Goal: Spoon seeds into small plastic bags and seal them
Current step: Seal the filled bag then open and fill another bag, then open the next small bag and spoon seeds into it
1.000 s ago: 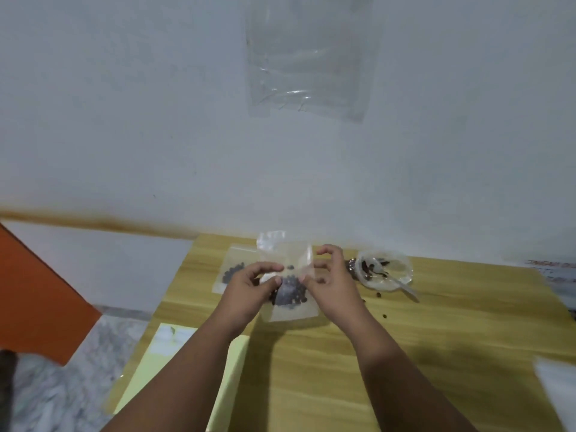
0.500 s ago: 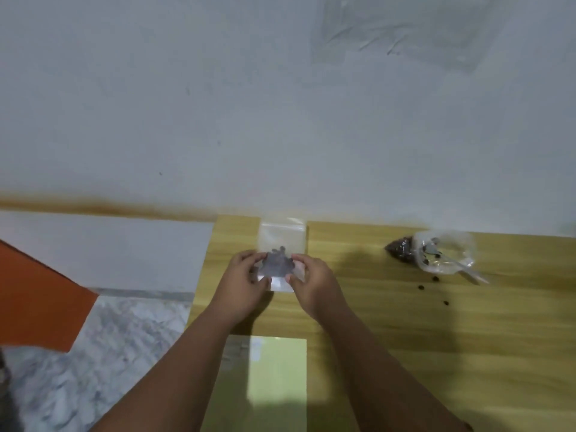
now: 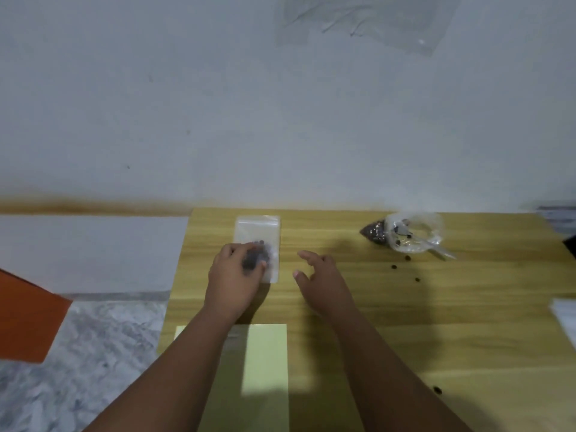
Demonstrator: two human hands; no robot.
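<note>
Under the left hand (image 3: 235, 275): small plastic bag (image 3: 258, 229) of seeds (image 3: 257, 255), lying flat on the wooden table (image 3: 405, 313)
Left fingers are curling over the bag's seed-filled near end, gripping it; the right hand (image 3: 319, 275) is sitting just right of the bag, fingers spread and relaxed, holding nothing. Beyond the right hand a clear supply bag (image 3: 414, 227) is holding a plastic spoon (image 3: 438, 250), with loose seeds (image 3: 394, 266) lying between

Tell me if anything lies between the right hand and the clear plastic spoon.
Nothing blocks it. Between the right hand and the clear plastic spoon lies only bare wooden table with a few loose dark seeds near the spoon's handle. The left hand holds the small clear seed bag off to the side.
</note>
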